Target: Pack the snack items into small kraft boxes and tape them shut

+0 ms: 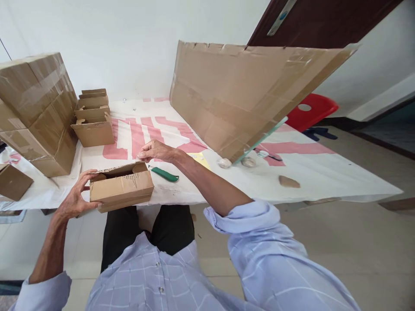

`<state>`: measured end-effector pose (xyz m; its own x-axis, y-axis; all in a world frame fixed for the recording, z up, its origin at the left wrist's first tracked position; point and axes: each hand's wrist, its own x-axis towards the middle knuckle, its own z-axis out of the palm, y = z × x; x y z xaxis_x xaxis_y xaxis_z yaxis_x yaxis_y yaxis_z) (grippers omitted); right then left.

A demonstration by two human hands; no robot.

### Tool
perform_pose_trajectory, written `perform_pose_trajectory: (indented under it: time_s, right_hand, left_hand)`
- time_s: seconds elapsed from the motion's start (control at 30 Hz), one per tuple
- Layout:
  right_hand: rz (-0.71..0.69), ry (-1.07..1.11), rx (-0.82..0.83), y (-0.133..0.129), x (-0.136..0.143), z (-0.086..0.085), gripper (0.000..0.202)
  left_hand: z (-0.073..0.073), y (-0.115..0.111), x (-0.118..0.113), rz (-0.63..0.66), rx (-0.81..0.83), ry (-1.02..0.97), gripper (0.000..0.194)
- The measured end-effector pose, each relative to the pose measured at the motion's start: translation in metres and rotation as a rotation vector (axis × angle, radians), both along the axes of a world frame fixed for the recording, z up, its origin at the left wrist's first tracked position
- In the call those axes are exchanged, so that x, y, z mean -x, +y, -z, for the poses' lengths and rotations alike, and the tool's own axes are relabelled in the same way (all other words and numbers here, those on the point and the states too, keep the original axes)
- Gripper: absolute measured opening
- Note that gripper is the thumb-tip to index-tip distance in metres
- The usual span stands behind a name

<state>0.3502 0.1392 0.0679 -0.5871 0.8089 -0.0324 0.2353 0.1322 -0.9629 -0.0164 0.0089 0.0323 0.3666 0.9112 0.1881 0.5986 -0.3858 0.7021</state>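
Note:
A small open-topped cardboard box (125, 190) sits at the table's front edge, its upper rim rough and torn. Gripping its left end is my left hand (74, 199), thumb on the near side and fingers over the far top edge. My right hand (155, 151) hovers just past the box's far right corner, thumb and fingertips pinched together. Whatever is between those fingertips is too small to make out. Just right of the box lies a green utility knife (164, 174), beneath my right wrist. Part of a yellow sheet (199, 160) shows behind my forearm.
Stacked large cartons (42, 116) and a row of small open boxes (94, 129) stand at left. A large cardboard sheet (240, 95) leans upright at the back right. Near its base are tape rolls (224, 163) and a cardboard scrap (289, 181). Behind is a red chair (311, 112).

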Motion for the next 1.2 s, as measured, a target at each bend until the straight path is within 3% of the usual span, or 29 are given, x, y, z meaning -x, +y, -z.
perform_pose_trajectory:
  time_s: [0.2,0.4,0.63,0.9,1.0,1.1,1.2]
  right_hand:
    - [0.012,0.080,0.056,0.004,0.003,0.010,0.053]
    - [0.010,0.061,0.099,0.002,0.006,0.008,0.054]
    - [0.024,0.000,0.035,0.003,0.012,0.006,0.050]
    - [-0.069,-0.007,0.002,0.009,0.013,0.005,0.054]
    - [-0.075,0.054,-0.087,0.001,0.012,0.003,0.045]
    - [0.027,0.095,-0.176,-0.011,0.014,0.003,0.036]
    - [0.092,0.129,-0.215,-0.022,0.018,0.005,0.038]
  left_hand:
    - [-0.006,0.000,-0.001,-0.005,-0.039,0.037,0.079]
    - [-0.010,0.004,-0.002,0.003,-0.036,0.075,0.074]
    - [-0.010,0.008,-0.006,0.023,-0.045,0.075,0.072]
    - [-0.011,0.006,-0.003,0.016,-0.040,0.107,0.074]
    - [-0.022,0.005,-0.002,-0.073,-0.189,0.127,0.075]
    - [-0.038,0.008,-0.022,-0.176,-0.446,0.187,0.059]
    - [-0.046,0.020,-0.068,-0.139,-0.540,0.318,0.043]
